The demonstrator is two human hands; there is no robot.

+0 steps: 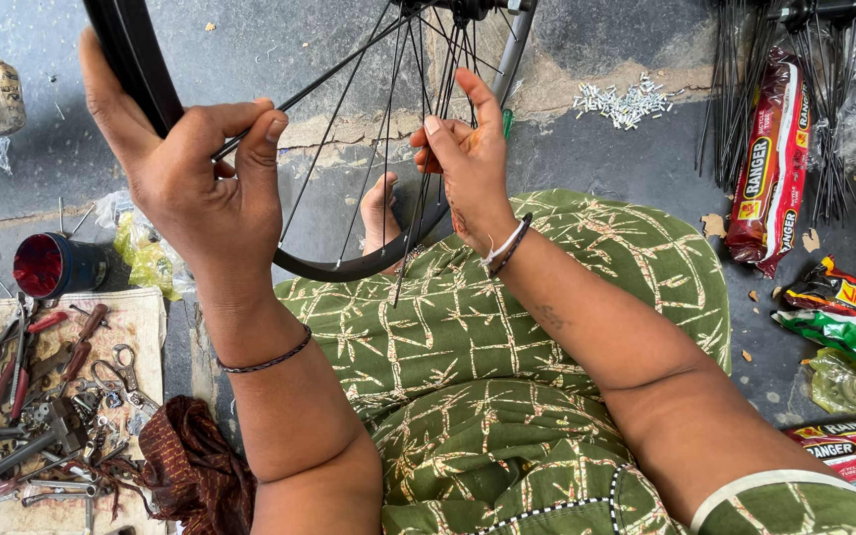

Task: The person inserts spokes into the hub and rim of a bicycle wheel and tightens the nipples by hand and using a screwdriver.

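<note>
**Two hands on a bicycle wheel's spokes**

A person sits on the grey floor [626,159] with a black bicycle wheel rim [349,266] standing upright over the lap. The left hand [200,188] is closed around the rim at its upper left, thumb and forefinger pinching the end of a thin spoke [339,71]. The right hand [463,163] has its fingers pinched together on several spokes near the wheel's middle. A red cup [52,266] and a cloth strewn with tools [61,396] lie to the left; bundled loose spokes [824,109] and red packets [770,163] lie to the right.
</note>
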